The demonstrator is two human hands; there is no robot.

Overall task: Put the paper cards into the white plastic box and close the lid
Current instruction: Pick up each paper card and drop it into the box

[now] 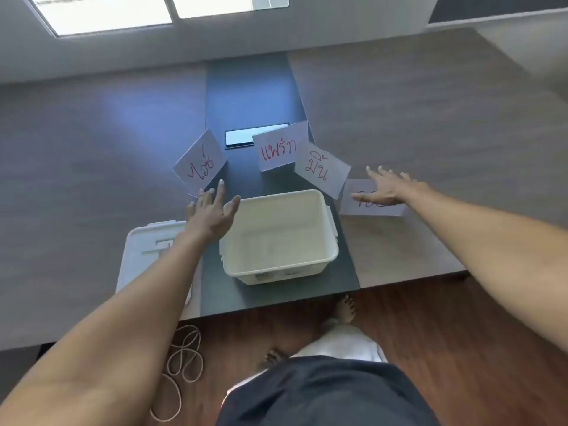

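Behind the empty white box (pixel 279 238), red-lettered folded cards (pixel 278 150) stand; both hands (pixel 212 210) spread

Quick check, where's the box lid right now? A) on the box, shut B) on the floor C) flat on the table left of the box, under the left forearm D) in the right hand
C: the lid lies flat on the table left of the open white box, partly hidden by the left forearm; the right hand is empty, reaching over a card.
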